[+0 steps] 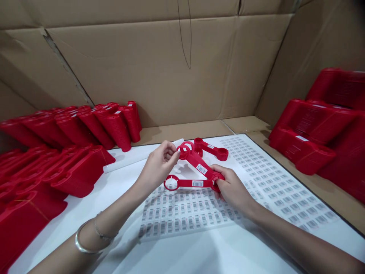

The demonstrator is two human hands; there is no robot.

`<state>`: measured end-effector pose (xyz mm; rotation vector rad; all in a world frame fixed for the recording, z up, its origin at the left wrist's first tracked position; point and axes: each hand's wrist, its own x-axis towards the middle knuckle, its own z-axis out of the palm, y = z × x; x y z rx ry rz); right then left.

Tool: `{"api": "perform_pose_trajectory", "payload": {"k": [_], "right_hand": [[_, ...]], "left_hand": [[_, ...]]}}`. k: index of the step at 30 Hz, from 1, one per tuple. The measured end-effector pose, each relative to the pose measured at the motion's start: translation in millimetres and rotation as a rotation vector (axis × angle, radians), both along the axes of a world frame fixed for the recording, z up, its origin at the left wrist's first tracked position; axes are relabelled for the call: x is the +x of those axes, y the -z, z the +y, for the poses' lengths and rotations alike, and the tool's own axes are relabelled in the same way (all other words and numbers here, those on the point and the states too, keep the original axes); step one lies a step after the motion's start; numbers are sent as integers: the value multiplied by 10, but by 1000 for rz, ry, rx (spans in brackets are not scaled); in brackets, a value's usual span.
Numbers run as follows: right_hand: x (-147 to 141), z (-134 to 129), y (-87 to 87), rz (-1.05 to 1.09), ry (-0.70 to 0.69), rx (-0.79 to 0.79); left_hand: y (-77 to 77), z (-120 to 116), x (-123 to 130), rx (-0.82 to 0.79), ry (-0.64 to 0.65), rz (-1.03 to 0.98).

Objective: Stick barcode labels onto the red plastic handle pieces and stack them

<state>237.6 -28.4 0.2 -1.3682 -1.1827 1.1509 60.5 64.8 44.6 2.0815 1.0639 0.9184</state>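
Brown cardboard sheets point(148, 64) wall off the space behind and beside a white table point(182, 255). Rows of stacked red plastic pieces point(76, 129) crowd the left side, and more red stacks point(313, 140) rise at the right. Sheets of barcode labels point(188, 217) cover much of the tabletop, with a white rod point(128, 161) lying near the left stacks.

Over the labels, the left hand point(158, 163) pinches the ring end of a slanting red plastic bar point(198, 163) between thumb and fingers. The right hand point(232, 190) closes around that bar's far end, where it meets a level red bar point(188, 183) — both are gripped together there. A third red bar point(212, 148) lies just beyond, apart from the hands. Each bar carries a small barcode label point(202, 169). A metal bangle point(85, 238) and a thin chain point(104, 236) circle the left wrist.
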Motion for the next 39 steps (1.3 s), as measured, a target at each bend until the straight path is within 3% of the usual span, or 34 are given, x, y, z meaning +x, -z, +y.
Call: {"api": "perform_pose_trajectory", "payload": {"k": [8,12,15,19,21,25,29,39], "right_hand": [[-7,-2,10,39,19,-4],[0,1,-12,64,27,-7],[-17,-11,-1,43,-13,14],[-61,-48,39,-3,-104,-21],[-79,-64,59,-24,-129,-53],[-94,-71,84,-77,-131,-79],[-97,-69,87,-101,-127,-90],[-82,-54,105,-115,-126,-112]], "left_hand": [[-12,-70,25,67,52,10],[-117,-164,42,154,116,270],[-164,-204,15,100,187,495],[-97,-221,-63,-9,376,776],[-30,-219,-79,26,369,859],[79,-193,-41,178,234,900],[130,-166,-10,141,270,953],[185,-134,-34,99,263,856]]}}
